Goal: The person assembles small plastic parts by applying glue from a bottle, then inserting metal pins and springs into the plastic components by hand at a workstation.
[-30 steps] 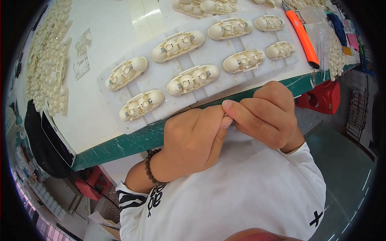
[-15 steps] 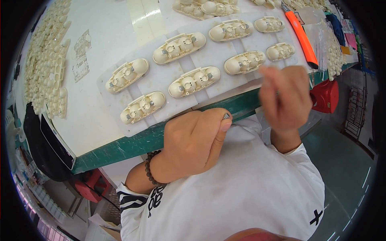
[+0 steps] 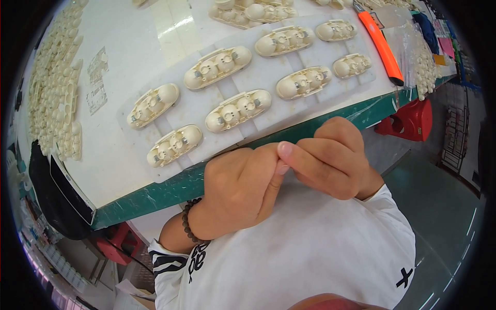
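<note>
My left hand (image 3: 235, 186), with a dark beaded bracelet at its wrist, is closed in front of the table edge, thumb pressed to forefinger. A small grey metal piece showed in this pinch half a second ago; the fingertips cover it now. My right hand (image 3: 330, 160) is closed too, its thumb and finger meeting the left fingertips; whatever it grips is hidden. Beyond both hands, a whitish board (image 3: 261, 75) carries two rows of cream oval plastic shells (image 3: 238, 110) with round cups and small metal pieces in them. Neither hand touches the board's shells.
An orange-handled utility knife (image 3: 380, 44) lies right of the board. Many more cream shells (image 3: 54, 98) are heaped along the left, with others (image 3: 253, 11) at the back. A dark-screened device (image 3: 72, 188) stands at the left table edge. A red stool (image 3: 408, 123) is below right.
My right hand has come in leftward and its fingers have closed against the left fingertips. The metal piece has gone out of sight. The view has shifted slightly.
</note>
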Available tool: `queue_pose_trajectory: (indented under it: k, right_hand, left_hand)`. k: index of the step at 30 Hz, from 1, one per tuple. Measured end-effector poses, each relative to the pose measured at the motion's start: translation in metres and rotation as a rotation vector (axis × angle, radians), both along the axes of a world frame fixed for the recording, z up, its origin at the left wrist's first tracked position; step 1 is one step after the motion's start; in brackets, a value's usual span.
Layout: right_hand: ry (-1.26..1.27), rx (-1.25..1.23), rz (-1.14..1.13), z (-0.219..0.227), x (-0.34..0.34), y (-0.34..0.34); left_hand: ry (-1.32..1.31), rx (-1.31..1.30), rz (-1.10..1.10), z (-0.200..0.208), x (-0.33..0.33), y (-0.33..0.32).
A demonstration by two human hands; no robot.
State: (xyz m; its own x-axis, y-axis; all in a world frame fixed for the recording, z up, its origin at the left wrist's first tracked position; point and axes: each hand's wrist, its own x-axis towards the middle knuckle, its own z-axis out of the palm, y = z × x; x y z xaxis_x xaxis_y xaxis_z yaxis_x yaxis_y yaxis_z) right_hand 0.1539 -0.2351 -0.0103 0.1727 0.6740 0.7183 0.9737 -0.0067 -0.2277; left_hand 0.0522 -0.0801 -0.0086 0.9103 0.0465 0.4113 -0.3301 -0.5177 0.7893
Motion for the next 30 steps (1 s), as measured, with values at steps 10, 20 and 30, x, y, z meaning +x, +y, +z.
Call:
queue_pose_trajectory:
  k: [10, 20, 30]
  right_hand:
    - [-0.006, -0.023, 0.003, 0.01, 0.018, -0.015]
    - [0.045, 0.029, -0.342, 0.007, 0.047, -0.036]
    - [0.156, -0.059, -0.332, 0.014, 0.053, -0.047]
  left_hand:
    - [0.07, -0.065, -0.069, 0.007, 0.018, -0.014]
    - [0.082, 0.0, -0.055, 0.0, 0.04, -0.035]
    - [0.061, 0.052, -0.137, 0.006, 0.044, -0.029]
